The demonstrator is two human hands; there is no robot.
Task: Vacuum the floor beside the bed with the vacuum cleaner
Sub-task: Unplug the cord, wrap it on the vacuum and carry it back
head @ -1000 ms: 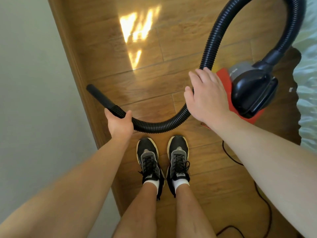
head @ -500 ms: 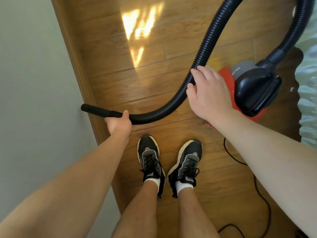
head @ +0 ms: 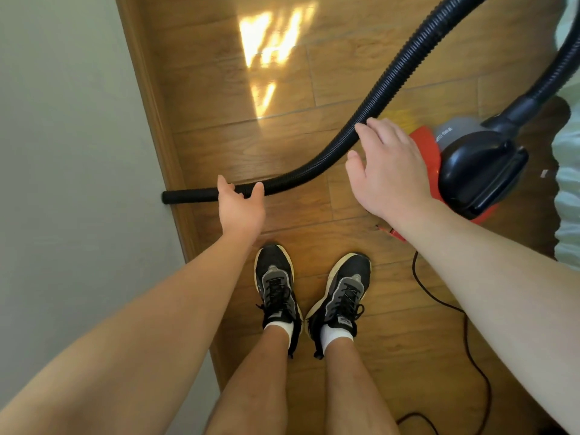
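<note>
**A:** Entry one, the task's thing?

**B:** Vacuum cleaner (head: 470,171): red, grey and black body on the wooden floor (head: 219,98), just beside the bed (head: 568,183) at the right edge. Its ribbed black hose (head: 392,80) arcs out of frame at the top and runs down to the left. The smooth end (head: 188,196) touches the skirting board (head: 150,105).

**A:** Hands?

**B:** Left hand (head: 240,211): grip apart, with the hose lying in the fork of thumb and forefinger and the other fingers hidden behind the hand. Right hand (head: 389,171): fingers loose, tips resting on the hose, clasping nothing.

**A:** Surroundings, obstructions?

**B:** Pale wall (head: 62,152) on the left. Sun patch (head: 270,45) on the boards. Two black shoes (head: 276,287) below the hose. Black power cord (head: 464,324) trailing to their right.

**A:** Hidden or unclear?

**B:** The right wrist covers part of the red body. The hose loop and the bed are cut off by the frame. The lettering on the grey part is illegible.
</note>
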